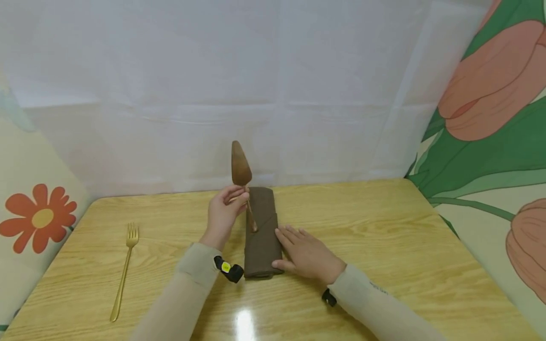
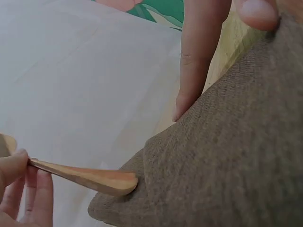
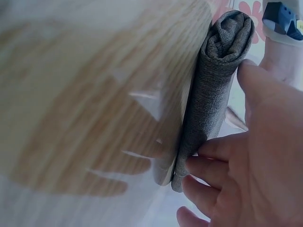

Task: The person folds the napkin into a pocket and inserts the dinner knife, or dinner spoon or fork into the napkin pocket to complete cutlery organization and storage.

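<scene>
A rolled and folded dark brown cloth napkin (image 1: 262, 251) lies lengthwise on the table, with a diagonal fold across its upper side. My left hand (image 1: 223, 210) pinches a copper-coloured cake server (image 1: 241, 166) by the neck of its handle, blade pointing away from me. The rounded handle end (image 2: 120, 183) lies over the napkin near the diagonal fold; whether it touches the cloth I cannot tell. Along the napkin's right edge rests my right hand (image 1: 307, 253), its fingers extended, thumb by the near end. The right wrist view shows the napkin's rolled end (image 3: 229, 38).
A gold fork (image 1: 124, 270) lies on the left of the wooden table (image 1: 384, 227), tines away from me. Behind the table hangs a white cloth backdrop (image 1: 341, 94). Flower-patterned panels (image 1: 490, 166) stand at both sides.
</scene>
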`<state>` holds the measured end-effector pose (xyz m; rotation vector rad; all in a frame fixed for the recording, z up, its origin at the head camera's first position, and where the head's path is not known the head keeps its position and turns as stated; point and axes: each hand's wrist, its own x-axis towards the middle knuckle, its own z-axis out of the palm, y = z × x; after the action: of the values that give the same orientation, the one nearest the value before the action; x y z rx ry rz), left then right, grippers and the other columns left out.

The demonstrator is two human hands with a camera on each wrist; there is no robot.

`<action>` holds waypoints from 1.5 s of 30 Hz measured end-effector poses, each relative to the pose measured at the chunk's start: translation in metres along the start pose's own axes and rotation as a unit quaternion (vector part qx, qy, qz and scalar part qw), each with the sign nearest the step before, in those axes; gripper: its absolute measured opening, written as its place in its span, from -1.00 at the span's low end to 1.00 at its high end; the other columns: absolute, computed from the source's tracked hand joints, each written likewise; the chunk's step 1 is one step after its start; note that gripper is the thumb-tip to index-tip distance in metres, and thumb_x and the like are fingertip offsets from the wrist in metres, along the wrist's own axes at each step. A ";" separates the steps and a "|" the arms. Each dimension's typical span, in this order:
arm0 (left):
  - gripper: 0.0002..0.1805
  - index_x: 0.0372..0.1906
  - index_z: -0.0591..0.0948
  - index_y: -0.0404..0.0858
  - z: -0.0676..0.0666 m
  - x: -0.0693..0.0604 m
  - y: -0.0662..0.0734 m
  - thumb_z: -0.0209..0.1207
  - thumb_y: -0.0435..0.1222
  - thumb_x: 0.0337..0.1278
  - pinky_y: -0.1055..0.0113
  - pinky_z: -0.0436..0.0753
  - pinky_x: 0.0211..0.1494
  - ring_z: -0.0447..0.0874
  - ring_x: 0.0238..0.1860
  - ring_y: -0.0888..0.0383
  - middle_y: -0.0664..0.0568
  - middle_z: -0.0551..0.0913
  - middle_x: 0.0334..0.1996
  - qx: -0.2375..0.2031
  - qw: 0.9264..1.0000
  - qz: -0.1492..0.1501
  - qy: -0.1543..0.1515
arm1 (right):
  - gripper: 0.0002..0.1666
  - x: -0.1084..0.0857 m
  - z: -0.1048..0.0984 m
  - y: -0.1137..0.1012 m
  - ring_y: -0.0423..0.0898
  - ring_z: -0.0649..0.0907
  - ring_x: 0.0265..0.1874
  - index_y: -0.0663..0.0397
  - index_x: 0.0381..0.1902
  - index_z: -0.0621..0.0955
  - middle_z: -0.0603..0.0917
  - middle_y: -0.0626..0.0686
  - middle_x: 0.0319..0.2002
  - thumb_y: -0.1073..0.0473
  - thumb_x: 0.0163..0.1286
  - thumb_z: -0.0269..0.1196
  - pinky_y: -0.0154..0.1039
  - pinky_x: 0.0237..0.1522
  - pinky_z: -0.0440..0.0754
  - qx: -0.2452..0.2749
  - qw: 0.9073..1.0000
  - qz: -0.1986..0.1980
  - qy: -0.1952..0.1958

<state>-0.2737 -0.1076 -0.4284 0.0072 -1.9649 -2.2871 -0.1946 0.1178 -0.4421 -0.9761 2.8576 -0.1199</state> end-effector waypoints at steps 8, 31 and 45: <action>-0.77 -0.02 0.56 -0.50 0.017 0.009 -0.004 0.27 -0.54 0.27 0.50 0.69 -0.23 0.71 -0.33 0.36 0.21 0.69 -0.28 -0.029 0.998 0.028 0.048 | 0.01 -0.001 0.000 0.002 0.05 0.20 0.54 0.20 0.59 0.13 0.17 0.14 0.57 -0.41 0.52 -0.02 0.01 0.51 0.18 0.008 1.000 -0.007 -0.007; -0.68 0.15 0.55 -0.46 0.035 0.005 -0.014 0.21 -0.42 0.39 0.46 0.68 -0.21 0.66 -0.19 0.24 -0.26 0.67 0.05 0.088 0.990 -0.101 -0.049 | 0.15 -0.001 -0.002 -0.002 0.04 0.16 0.56 0.17 0.61 0.08 0.11 0.13 0.59 -0.50 0.41 0.07 -0.03 0.53 0.13 0.004 1.000 0.008 -0.027; -0.65 0.20 0.40 -0.47 0.031 0.000 -0.016 0.14 -0.44 0.42 0.19 0.69 0.04 0.65 -0.02 0.03 -0.32 0.61 0.06 0.155 0.966 -0.143 -0.151 | 0.14 0.000 -0.001 -0.003 0.03 0.16 0.55 0.18 0.61 0.08 0.12 0.15 0.58 -0.48 0.43 0.07 -0.03 0.52 0.16 0.002 0.999 0.009 -0.031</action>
<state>-0.2779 -0.0745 -0.4389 -0.0326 -2.6210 -2.2194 -0.1933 0.1154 -0.4403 -0.9365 2.8071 -0.0924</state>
